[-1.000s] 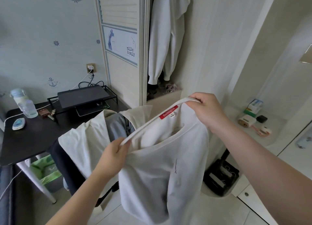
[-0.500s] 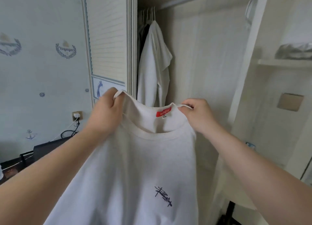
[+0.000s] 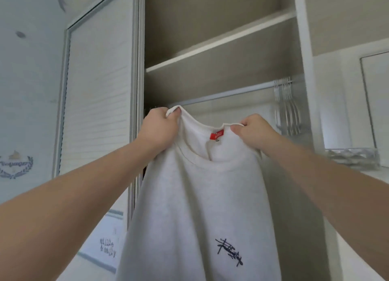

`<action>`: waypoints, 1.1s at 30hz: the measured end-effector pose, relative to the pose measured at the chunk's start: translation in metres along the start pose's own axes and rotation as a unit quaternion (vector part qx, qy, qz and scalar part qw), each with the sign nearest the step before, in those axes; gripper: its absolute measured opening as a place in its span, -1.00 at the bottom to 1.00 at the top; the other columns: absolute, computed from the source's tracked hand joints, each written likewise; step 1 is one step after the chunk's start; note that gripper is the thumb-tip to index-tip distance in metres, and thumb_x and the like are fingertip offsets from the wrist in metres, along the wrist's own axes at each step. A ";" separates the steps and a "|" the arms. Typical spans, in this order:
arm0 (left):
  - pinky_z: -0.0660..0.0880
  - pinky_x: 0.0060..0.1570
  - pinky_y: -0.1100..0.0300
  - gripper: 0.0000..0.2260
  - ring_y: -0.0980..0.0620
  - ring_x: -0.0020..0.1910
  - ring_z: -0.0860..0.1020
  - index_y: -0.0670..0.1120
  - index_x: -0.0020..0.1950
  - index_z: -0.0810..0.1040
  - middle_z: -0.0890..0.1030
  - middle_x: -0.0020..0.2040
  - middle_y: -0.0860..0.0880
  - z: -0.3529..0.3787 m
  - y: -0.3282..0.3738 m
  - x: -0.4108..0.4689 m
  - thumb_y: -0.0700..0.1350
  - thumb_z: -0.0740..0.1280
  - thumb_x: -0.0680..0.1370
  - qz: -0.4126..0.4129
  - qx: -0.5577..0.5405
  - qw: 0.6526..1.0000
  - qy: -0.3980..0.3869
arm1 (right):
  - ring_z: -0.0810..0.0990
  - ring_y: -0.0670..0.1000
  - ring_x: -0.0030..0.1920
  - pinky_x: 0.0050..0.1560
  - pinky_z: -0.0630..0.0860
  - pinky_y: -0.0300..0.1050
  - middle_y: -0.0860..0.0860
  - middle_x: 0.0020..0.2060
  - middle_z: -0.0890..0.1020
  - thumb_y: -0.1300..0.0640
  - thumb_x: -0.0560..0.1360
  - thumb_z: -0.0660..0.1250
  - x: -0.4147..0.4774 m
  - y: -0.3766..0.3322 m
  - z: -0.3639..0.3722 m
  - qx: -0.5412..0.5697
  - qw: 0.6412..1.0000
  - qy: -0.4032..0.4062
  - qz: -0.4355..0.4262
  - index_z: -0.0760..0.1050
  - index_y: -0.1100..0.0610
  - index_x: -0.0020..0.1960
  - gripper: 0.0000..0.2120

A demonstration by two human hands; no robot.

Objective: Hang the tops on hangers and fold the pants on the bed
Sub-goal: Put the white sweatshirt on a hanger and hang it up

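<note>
A white T-shirt (image 3: 202,207) with a red neck label and a dark scribble print hangs in front of me, held up by its collar. My left hand (image 3: 161,129) grips the left side of the collar, and my right hand (image 3: 253,132) pinches the right side. The shirt is raised inside the open wardrobe, just below the metal clothes rail (image 3: 229,94). Several empty white hangers (image 3: 287,108) hang on the rail at its right end, right of my right hand. No hanger shows inside the shirt.
The wardrobe's sliding door (image 3: 96,95) stands at the left, and its shelf (image 3: 223,47) runs above the rail. The wardrobe's white side post (image 3: 309,112) rises right of the hangers. A side shelf (image 3: 355,165) with a clear wrapped item lies at the right.
Both hands have lifted the shirt higher, from chest level up to the rail. My view has tilted upward, so the desk and the hanging clothes have dropped out of sight.
</note>
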State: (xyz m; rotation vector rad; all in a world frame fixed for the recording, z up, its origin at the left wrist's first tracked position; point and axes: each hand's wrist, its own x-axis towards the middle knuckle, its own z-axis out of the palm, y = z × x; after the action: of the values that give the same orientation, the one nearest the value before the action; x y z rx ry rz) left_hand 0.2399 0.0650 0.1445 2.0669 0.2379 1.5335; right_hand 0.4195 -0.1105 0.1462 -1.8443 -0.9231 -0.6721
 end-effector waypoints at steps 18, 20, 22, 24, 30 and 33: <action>0.15 -0.72 0.30 -0.62 -0.08 -0.62 0.43 -0.14 -0.25 0.36 0.47 -0.40 -0.13 0.151 -0.042 0.137 0.03 0.17 0.70 0.026 -0.033 0.994 -0.100 | 0.42 0.19 0.24 0.18 0.35 0.05 0.11 0.22 0.48 0.15 0.51 0.24 0.110 0.061 0.019 -0.578 0.806 0.129 -0.014 0.46 0.09 0.27 -0.67; 0.18 -0.68 0.27 -0.62 -0.07 -0.59 0.44 -0.12 -0.26 0.32 0.46 -0.39 -0.11 0.159 -0.045 0.143 0.04 0.17 0.70 0.024 -0.030 0.994 -0.098 | 0.37 0.20 0.30 0.26 0.30 0.08 0.13 0.27 0.43 0.14 0.52 0.24 0.122 0.072 0.015 -0.599 0.790 0.129 0.018 0.41 0.08 0.33 -0.62; 0.19 -0.65 0.25 -0.61 -0.07 -0.58 0.44 -0.11 -0.27 0.30 0.46 -0.39 -0.10 0.166 -0.047 0.152 0.05 0.17 0.70 0.027 -0.027 0.995 -0.097 | 0.35 0.21 0.33 0.30 0.28 0.10 0.14 0.29 0.41 0.15 0.52 0.24 0.137 0.081 0.011 -0.625 0.768 0.134 0.038 0.38 0.08 0.35 -0.60; 0.22 -0.57 0.21 -0.62 -0.07 -0.53 0.45 -0.11 -0.26 0.33 0.47 -0.37 -0.10 0.173 -0.049 0.162 0.05 0.17 0.70 0.039 -0.017 0.995 -0.094 | 0.36 0.20 0.31 0.30 0.28 0.08 0.14 0.29 0.41 0.16 0.53 0.23 0.155 0.089 0.007 -0.653 0.742 0.146 0.038 0.38 0.07 0.35 -0.61; 0.23 -0.57 0.23 -0.66 -0.05 -0.51 0.47 -0.12 -0.18 0.42 0.53 -0.35 -0.10 0.186 -0.059 0.188 0.08 0.19 0.68 0.070 -0.003 0.994 -0.083 | 0.43 0.20 0.35 0.25 0.34 0.00 0.13 0.35 0.46 0.22 0.60 0.17 0.201 0.112 -0.004 -0.682 0.713 0.148 0.068 0.45 0.09 0.41 -0.61; 0.22 -0.60 0.26 -0.66 -0.08 -0.53 0.48 -0.11 -0.18 0.42 0.55 -0.35 -0.11 0.188 -0.069 0.194 0.09 0.20 0.68 0.071 -0.001 0.994 -0.082 | 0.50 0.24 0.33 0.23 0.46 0.04 0.17 0.33 0.48 0.29 0.62 0.13 0.213 0.116 -0.011 -0.662 0.730 0.143 0.087 0.48 0.15 0.41 -0.60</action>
State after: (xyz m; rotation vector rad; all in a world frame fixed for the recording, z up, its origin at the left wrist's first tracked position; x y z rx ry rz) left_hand 0.4908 0.1497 0.2317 2.2359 0.0273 1.4324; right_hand 0.6352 -0.0871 0.2559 -2.8198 0.1275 -1.7090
